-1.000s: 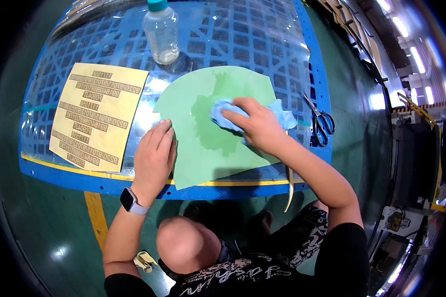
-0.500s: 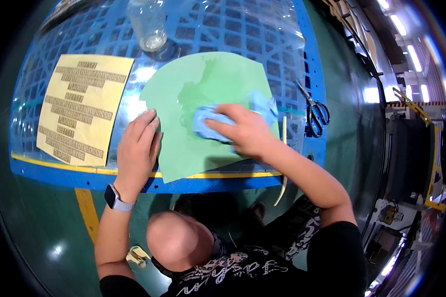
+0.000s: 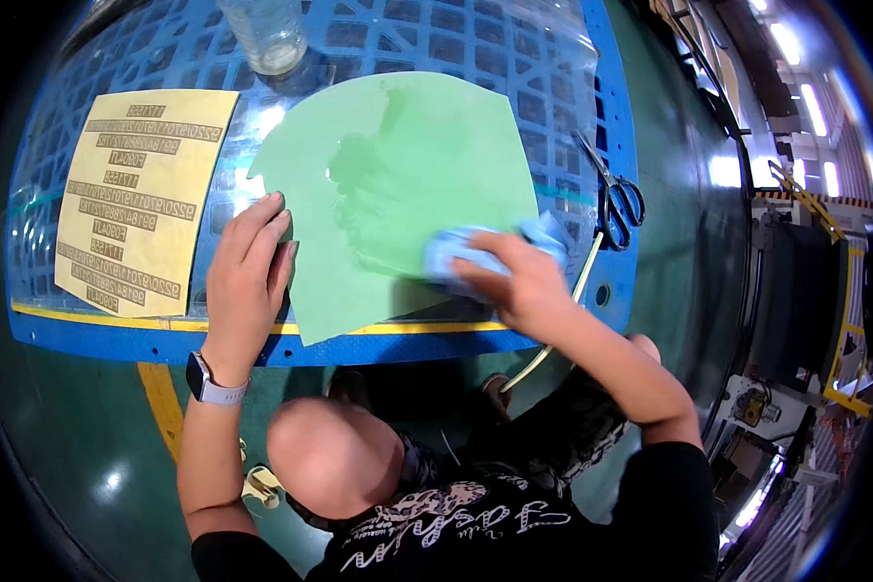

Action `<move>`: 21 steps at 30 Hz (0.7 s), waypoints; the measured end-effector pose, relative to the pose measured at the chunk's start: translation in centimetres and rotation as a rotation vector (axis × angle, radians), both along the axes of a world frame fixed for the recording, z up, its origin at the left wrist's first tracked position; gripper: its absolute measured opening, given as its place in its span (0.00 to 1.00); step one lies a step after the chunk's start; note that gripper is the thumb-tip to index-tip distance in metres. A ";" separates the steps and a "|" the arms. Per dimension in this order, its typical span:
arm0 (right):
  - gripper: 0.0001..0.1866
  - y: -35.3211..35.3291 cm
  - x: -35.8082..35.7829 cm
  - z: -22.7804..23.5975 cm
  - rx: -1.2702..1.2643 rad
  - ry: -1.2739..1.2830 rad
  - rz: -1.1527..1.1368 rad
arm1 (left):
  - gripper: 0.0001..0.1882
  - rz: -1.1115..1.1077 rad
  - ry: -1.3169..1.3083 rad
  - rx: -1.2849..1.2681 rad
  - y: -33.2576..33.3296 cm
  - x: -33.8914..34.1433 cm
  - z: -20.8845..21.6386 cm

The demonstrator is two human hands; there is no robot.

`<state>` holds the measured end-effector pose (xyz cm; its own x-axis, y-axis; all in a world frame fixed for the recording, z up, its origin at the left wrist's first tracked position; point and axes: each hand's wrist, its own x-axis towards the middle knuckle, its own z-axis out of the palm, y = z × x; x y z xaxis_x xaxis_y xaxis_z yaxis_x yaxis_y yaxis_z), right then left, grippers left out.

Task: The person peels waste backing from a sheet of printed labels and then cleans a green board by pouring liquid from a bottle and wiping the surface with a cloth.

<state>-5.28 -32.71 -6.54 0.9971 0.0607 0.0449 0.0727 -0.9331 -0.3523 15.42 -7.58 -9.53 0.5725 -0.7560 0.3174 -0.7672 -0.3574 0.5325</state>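
Bottle [image 3: 274, 47] is cut off above; right fingers [image 3: 504, 250] clutch blurred blue cloth [image 3: 445, 255]; left fingers [image 3: 256, 221] lie extended, empty.

Wears a black short-sleeved T-shirt [image 3: 592, 558] with white script lettering [image 3: 516, 521] and pale print [image 3: 435, 502], dark patterned shorts [image 3: 574, 435], and, above the bare left hand [image 3: 242, 267], a dark square-faced watch [image 3: 198, 375] on a pale lilac strap [image 3: 225, 394].

Dark strips [image 3: 126, 177] with numbers and a few capital letters crossed the yellow sheet [image 3: 152, 205] in three repeating groups. Large white script lettering [image 3: 456, 539], with smaller print nearby, stood on the black shirt [image 3: 592, 543].
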 end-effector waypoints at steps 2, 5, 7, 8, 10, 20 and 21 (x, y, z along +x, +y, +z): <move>0.32 -2.9 -4.7 1.8 -0.136 0.107 -0.038 | 0.16 0.009 0.018 0.003 0.5 0.1 -0.1; 0.27 -3.4 -5.1 3.2 -0.198 0.012 -0.165 | 0.16 0.015 0.000 -0.006 0.4 0.2 0.2; 0.22 0.0 -0.7 1.9 -0.066 -0.176 -0.125 | 0.15 0.014 -0.052 -0.020 0.0 0.1 0.0; 0.20 2.3 1.4 1.0 -0.001 -0.176 -0.030 | 0.16 0.002 -0.034 -0.026 -0.4 0.0 -0.3; 0.18 3.3 1.9 0.0 0.085 -0.136 -0.006 | 0.16 -0.014 -0.035 -0.032 -0.8 -0.1 -0.4; 0.20 1.3 -1.2 1.5 -0.007 -0.151 -0.257 | 0.16 -0.001 -0.011 0.027 0.1 0.0 0.0; 0.17 3.3 0.4 1.0 0.131 -0.128 -0.212 | 0.16 -0.011 -0.019 0.011 -0.5 -0.1 -0.3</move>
